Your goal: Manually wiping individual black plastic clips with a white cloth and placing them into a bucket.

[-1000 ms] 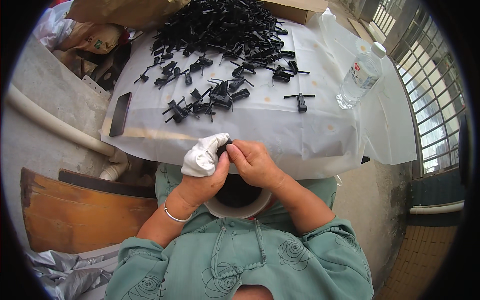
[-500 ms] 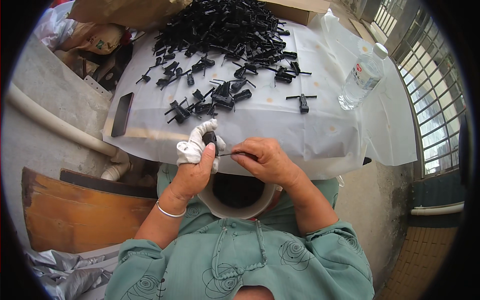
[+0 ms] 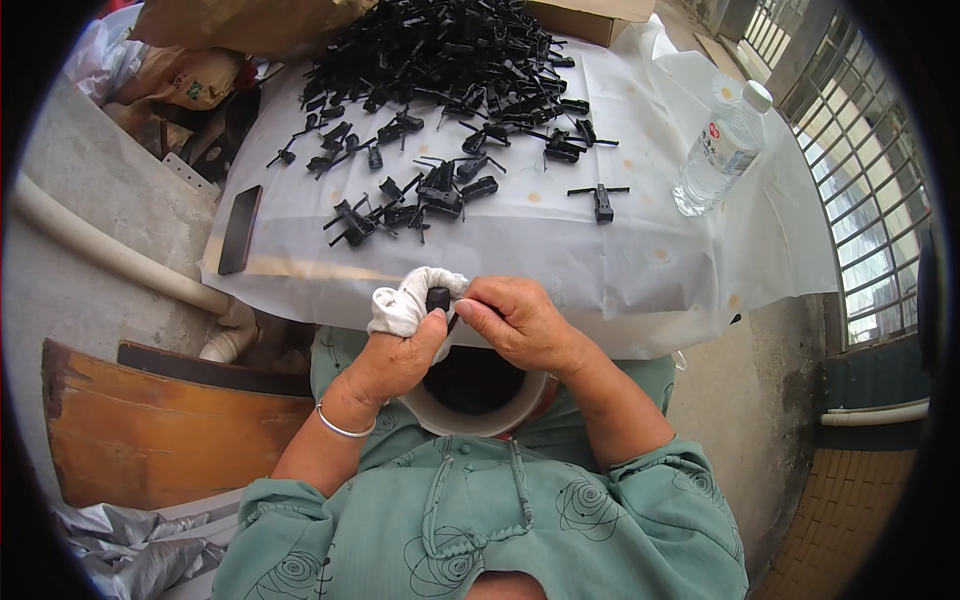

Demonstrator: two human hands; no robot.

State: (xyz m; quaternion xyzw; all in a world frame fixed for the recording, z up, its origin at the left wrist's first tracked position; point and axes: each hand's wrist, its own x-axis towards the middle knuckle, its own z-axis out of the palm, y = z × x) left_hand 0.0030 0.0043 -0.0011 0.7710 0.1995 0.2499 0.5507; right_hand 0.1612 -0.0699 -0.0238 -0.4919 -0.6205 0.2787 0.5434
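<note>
My left hand [image 3: 400,350], its fingers covered by a white cloth glove with the thumb bare, is closed round a small black plastic part [image 3: 438,298]. Pressed close beside it, my right hand [image 3: 525,322] pinches a thin dark tool [image 3: 452,323], mostly hidden by the fingers. Both hands meet over the near edge of the table, above a bucket [image 3: 425,410] with a pale rim and dark inside. Further off lies a heap of black plastic parts [image 3: 440,60] with thin arms. Several loose ones lie nearer, and one single part [image 3: 603,205] sits apart to the right.
A clear plastic bottle [image 3: 722,155] with a white cap stands on the right of the covered table [image 3: 560,265]. A dark phone [image 3: 241,230] lies at its left edge. Behind is a cardboard box [image 3: 585,22]. An orange-brown board [image 3: 170,430] leans at lower left.
The gloved left hand has turned and shifted right with the black part. My right hand has come up against it, and the tool's thin shaft, seen earlier, is now mostly hidden.
</note>
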